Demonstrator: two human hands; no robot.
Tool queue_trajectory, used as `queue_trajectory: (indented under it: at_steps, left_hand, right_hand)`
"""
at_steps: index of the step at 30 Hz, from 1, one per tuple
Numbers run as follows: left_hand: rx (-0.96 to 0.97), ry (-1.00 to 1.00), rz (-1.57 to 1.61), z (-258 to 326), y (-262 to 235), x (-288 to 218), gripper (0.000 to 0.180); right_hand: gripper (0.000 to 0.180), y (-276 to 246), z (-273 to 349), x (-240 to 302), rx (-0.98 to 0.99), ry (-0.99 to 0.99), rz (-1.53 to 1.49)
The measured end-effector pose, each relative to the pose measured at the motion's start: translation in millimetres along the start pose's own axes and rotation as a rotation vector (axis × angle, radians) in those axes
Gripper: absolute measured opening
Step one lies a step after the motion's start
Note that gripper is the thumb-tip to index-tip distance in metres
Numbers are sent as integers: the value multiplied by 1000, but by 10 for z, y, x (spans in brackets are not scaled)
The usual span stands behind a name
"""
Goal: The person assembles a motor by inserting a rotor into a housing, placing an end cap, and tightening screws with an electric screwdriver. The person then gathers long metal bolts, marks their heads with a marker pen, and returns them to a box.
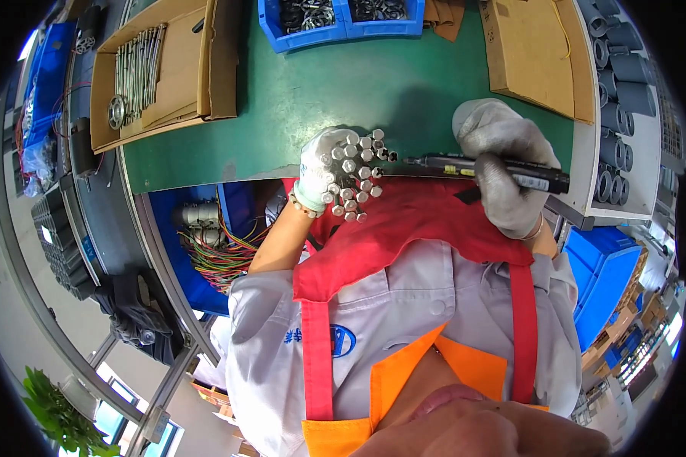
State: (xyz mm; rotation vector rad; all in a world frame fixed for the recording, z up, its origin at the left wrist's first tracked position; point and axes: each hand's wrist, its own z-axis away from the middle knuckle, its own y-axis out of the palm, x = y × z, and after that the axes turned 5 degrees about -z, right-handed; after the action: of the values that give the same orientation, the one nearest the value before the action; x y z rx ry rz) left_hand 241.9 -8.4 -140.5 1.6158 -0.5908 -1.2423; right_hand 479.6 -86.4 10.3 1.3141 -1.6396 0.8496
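My left hand (318, 169), in a white glove, grips a bundle of several silver hex-head bolts (356, 174) with their heads pointing toward me. My right hand (503, 164), in a grey glove, holds a black marker pen (486, 167) level, its tip almost touching the bolt heads at the right side of the bundle. Both hands hover over the near edge of the green work mat (343, 91), above my red apron.
An open cardboard box (168, 72) with long bolts and a round metal part lies at the back left. Two blue bins (343, 19) of dark metal parts stand at the back. A flat cardboard box (533, 53) is at the right, grey tubes (625, 76) beyond it. Coloured wiring (217, 247) hangs under the bench.
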Motion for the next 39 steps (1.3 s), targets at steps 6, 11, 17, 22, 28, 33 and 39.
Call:
queue_trajectory:
  at_steps: [6, 11, 17, 22, 28, 33, 39]
  left_hand:
    - [-313, 72, -1749, 120, -280, 21, 28]
    - [-468, 286, -1453, 26, -268, 122, 41]
    - [-438, 278, -1485, 64, -284, 119, 40]
    - [-458, 267, -1348, 93, -324, 140, 38]
    - [-477, 172, -1518, 81, -428, 165, 36]
    - [-489, 192, -1315, 106, -357, 141, 39]
    - [-468, 219, -1445, 120, -456, 180, 42]
  right_hand:
    - [10, 117, -121, 27, -1, 142, -82]
    - [8, 147, -121, 67, -19, 280, -132]
    - [9, 93, -139, 50, 20, 139, 94]
    - [10, 95, -135, 43, 22, 99, 107]
    - [15, 87, -131, -1, 44, -34, 168]
    - [21, 81, -144, -27, 103, -187, 267]
    - [15, 50, -170, -38, 124, -120, 176]
